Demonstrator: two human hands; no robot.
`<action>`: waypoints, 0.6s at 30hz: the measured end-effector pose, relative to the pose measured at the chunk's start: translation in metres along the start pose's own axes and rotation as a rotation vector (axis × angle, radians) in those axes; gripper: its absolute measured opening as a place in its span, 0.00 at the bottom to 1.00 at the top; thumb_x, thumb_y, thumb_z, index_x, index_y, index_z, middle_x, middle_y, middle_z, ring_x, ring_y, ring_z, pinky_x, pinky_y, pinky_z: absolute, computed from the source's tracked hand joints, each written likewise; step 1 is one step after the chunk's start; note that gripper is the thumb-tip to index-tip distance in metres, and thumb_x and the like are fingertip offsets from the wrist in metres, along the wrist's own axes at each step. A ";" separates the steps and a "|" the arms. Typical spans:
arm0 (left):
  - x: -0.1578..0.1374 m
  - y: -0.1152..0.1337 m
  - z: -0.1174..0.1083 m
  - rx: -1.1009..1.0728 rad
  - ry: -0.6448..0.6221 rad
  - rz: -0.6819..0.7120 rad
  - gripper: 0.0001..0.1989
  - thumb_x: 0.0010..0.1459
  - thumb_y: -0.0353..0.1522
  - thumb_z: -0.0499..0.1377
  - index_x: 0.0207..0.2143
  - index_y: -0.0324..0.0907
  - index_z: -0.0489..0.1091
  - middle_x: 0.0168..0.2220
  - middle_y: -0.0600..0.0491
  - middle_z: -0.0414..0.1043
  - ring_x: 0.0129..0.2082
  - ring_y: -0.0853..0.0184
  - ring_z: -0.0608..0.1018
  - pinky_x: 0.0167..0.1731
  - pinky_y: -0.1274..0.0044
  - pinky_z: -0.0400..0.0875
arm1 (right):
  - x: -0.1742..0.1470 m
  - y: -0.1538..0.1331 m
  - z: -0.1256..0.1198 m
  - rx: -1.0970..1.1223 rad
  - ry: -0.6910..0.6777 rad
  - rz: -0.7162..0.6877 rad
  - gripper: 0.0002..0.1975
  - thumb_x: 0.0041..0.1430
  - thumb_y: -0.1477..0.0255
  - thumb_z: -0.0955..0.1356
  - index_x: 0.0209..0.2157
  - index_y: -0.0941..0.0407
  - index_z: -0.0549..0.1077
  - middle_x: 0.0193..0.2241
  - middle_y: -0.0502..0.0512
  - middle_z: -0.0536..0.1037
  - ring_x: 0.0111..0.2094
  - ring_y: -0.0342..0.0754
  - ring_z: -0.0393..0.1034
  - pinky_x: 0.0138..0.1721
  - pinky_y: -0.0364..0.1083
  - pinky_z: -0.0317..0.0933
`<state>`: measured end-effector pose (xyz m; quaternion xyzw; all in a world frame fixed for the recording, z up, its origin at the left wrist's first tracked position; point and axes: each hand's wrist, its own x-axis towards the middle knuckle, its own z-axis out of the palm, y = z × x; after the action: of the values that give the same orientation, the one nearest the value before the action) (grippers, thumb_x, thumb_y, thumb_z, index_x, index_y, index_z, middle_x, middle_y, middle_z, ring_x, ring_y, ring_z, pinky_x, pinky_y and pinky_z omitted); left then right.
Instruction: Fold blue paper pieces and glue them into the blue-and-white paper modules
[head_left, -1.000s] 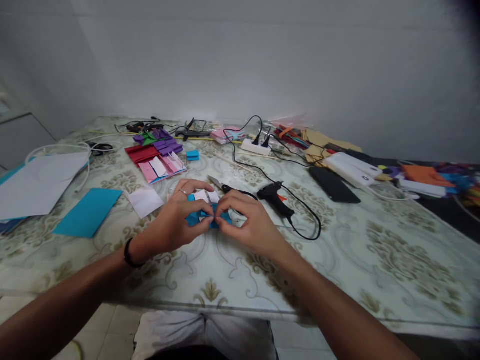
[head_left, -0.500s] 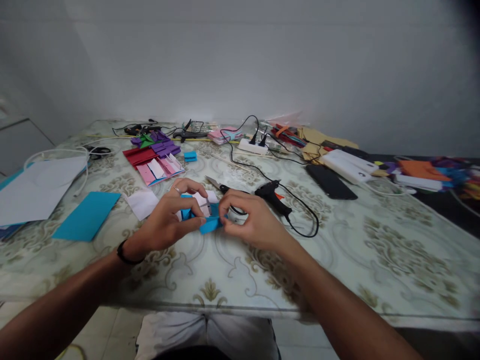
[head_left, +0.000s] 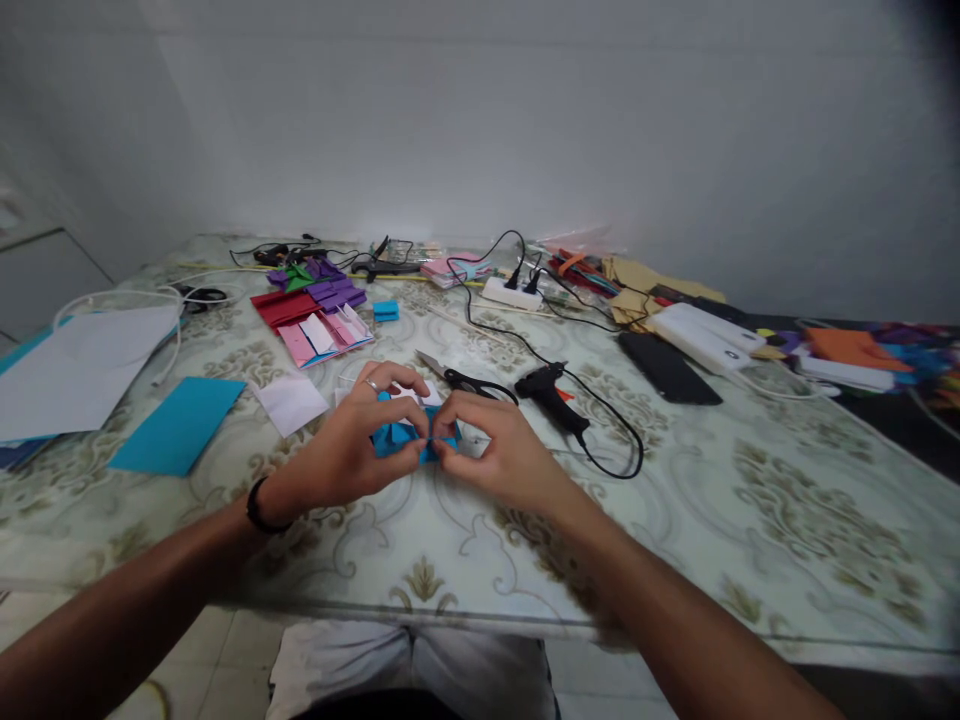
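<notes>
A folded piece of blue paper (head_left: 390, 436) with a whitish inner side is pinched between both hands, above the middle of the table. My left hand (head_left: 364, 430) grips its left part, thumb and fingers closed on it. On the right side of the same paper my right hand (head_left: 495, 440) pinches with thumb and forefinger. The fingertips of both hands nearly meet and hide much of the folds. Just beyond my right hand lie black-handled scissors (head_left: 472, 383), and a black glue gun (head_left: 551, 393) is to their right.
To the left are a flat blue sheet (head_left: 176, 425), a white paper square (head_left: 291, 404) and stacked white sheets (head_left: 90, 365). Folded pink paper pieces (head_left: 330, 340) and a small blue folded piece (head_left: 385, 311) lie beyond. A power strip (head_left: 512, 294) and a black phone (head_left: 667, 368) are farther right.
My left hand has shifted right along the blue paper, so both hands' fingertips are now close together. The whole view has moved slightly.
</notes>
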<state>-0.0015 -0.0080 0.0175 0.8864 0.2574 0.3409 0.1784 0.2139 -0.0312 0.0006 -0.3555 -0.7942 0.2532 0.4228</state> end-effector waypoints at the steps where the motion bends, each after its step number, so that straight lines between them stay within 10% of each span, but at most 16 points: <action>1: 0.000 0.000 0.000 0.007 -0.004 -0.001 0.04 0.59 0.25 0.63 0.34 0.43 0.75 0.51 0.47 0.70 0.53 0.59 0.72 0.55 0.66 0.67 | 0.000 0.000 0.000 -0.007 0.000 -0.009 0.05 0.54 0.79 0.69 0.30 0.55 0.72 0.28 0.49 0.74 0.31 0.45 0.69 0.36 0.44 0.61; 18: 0.007 -0.009 -0.010 -0.156 0.050 -0.106 0.02 0.58 0.27 0.60 0.33 0.42 0.72 0.47 0.47 0.72 0.52 0.59 0.76 0.55 0.66 0.72 | 0.003 0.010 -0.016 0.266 0.087 0.193 0.04 0.56 0.70 0.70 0.30 0.55 0.73 0.28 0.49 0.73 0.30 0.45 0.66 0.34 0.45 0.60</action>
<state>-0.0072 0.0049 0.0230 0.8462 0.2811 0.3719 0.2581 0.2297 -0.0213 0.0030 -0.3817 -0.6968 0.3800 0.4737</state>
